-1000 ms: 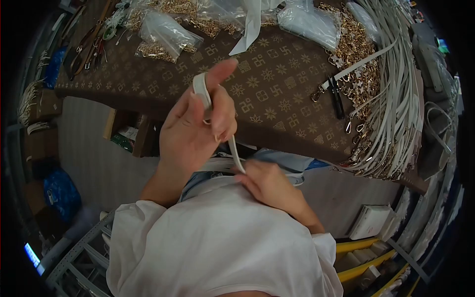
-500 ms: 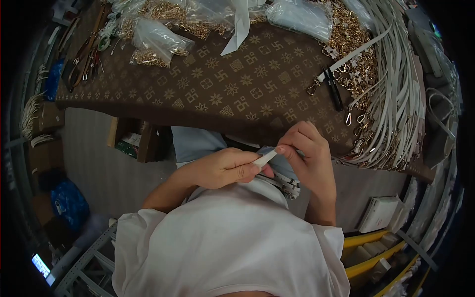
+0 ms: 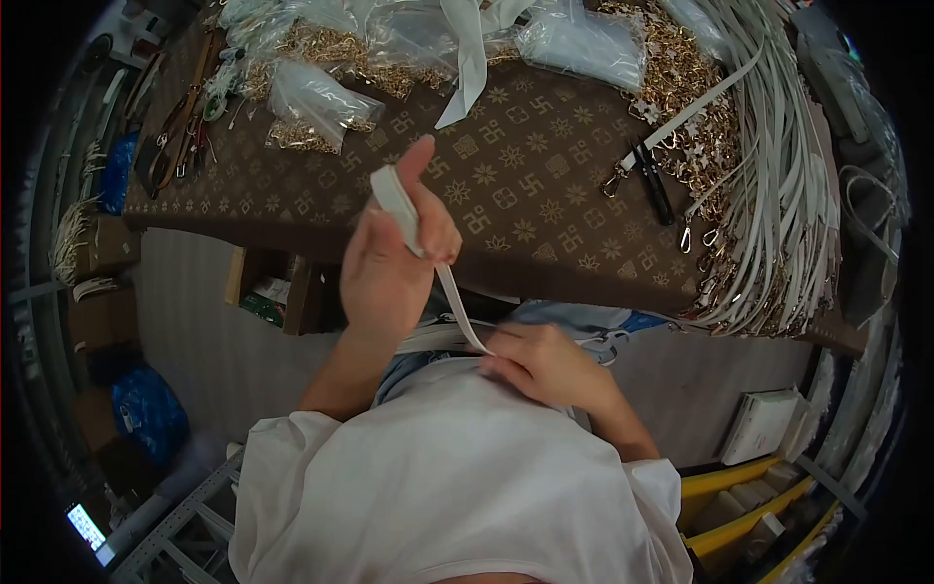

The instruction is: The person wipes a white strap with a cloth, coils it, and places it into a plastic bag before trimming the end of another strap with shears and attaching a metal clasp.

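My left hand [image 3: 394, 258] is raised before the table's front edge with a white strap [image 3: 461, 310] in its grip. A flat length of the strap stands up between the thumb and the fingers, and one finger points upward. From there it runs down to my right hand [image 3: 547, 362], whose fingers are curled over its lower part near my waist. The strap's end at the right hand is hidden. More pale straps [image 3: 428, 338] lie across my lap, partly covered by my arms.
A brown patterned cloth [image 3: 321, 195] covers the table. On it lie black-handled pliers [image 3: 654, 185], gold clasps [image 3: 681, 58], plastic bags [image 3: 584, 44] and a thick bundle of pale straps [image 3: 778, 195]. An open box [image 3: 302, 292] stands below, and yellow shelving [image 3: 739, 526] is at lower right.
My left hand has risen up and left with the strap, stretching a length between the hands. My right hand has moved down and left, toward my waist.
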A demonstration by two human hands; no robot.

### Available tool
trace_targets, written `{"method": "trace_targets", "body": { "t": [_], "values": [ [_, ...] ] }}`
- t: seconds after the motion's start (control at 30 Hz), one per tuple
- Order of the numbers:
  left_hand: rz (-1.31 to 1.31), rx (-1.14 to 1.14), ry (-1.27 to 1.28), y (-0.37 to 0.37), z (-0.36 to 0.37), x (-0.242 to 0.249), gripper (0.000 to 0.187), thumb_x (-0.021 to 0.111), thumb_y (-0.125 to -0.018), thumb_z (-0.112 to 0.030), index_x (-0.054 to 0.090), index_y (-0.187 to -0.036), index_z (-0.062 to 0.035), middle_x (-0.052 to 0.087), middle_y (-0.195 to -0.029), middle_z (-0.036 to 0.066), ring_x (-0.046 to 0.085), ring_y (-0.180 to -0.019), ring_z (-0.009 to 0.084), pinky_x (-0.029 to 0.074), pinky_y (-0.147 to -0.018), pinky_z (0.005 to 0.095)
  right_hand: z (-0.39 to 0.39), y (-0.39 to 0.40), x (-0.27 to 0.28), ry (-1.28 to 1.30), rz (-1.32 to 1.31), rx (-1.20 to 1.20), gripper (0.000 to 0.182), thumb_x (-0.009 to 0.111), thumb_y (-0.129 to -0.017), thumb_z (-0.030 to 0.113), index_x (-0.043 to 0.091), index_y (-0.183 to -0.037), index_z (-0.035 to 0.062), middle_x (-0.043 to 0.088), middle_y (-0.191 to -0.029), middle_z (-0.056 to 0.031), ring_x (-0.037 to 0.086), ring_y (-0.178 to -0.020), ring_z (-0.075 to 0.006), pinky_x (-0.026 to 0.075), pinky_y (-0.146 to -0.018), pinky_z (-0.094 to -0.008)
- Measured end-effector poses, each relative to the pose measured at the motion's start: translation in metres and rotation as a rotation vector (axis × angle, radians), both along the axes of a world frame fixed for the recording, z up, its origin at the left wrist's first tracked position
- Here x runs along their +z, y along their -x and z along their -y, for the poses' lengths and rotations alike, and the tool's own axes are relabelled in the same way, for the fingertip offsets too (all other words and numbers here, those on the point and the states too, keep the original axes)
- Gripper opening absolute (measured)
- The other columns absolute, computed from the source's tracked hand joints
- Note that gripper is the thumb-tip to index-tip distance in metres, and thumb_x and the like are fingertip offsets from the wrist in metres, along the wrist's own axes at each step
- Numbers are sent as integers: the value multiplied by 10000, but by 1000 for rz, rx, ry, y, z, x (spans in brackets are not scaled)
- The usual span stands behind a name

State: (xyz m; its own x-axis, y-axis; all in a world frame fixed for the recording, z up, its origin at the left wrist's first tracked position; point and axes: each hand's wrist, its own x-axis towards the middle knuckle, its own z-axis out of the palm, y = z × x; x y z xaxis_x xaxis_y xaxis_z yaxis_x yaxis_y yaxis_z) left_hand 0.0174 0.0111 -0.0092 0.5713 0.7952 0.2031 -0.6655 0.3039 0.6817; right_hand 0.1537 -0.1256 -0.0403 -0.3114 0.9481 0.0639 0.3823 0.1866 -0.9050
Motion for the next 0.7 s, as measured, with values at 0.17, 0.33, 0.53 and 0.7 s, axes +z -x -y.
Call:
{"method": "trace_targets", "body": {
  "t": [0.17, 0.33, 0.53, 0.7],
  "values": [
    [-873, -267, -981, -1, 18, -8, 364, 476, -888, -163, 448, -1164, 72, 533, -885, 168, 509, -799, 332, 404, -734, 381, 6, -42, 47, 130, -316, -306, 104, 652, -772, 89, 616, -813, 0, 556, -677, -71, 512, -566, -159, 383, -496, -263],
    [-679, -614, -684, 4, 33, -3, 354, 412, -922, -262, 568, -939, 56, 486, -625, 104, 463, -519, 249, 388, -535, 329, -6, -50, 43, -64, 67, -524, 138, 682, -749, 118, 604, -771, 6, 550, -682, -73, 493, -540, -180, 381, -488, -267],
    [0, -642, 369, 28, 16, 4, 514, 287, -945, -447, 570, -831, -33, 348, -496, -52, 288, -421, 62, 221, -406, 232, -4, -42, 11, -28, -143, -312, 171, 678, -749, 90, 606, -890, 26, 555, -707, -81, 505, -548, -187, 412, -504, -286],
    [479, -418, 299, 32, -21, 14, 489, 278, -954, -410, 494, -1091, 7, 364, -572, -36, 331, -499, 79, 299, -483, 233, 9, -40, 11, -59, 22, -560, 301, 686, -728, 50, 594, -1015, 45, 543, -712, -88, 518, -562, -198, 421, -505, -290]
  ]
}}
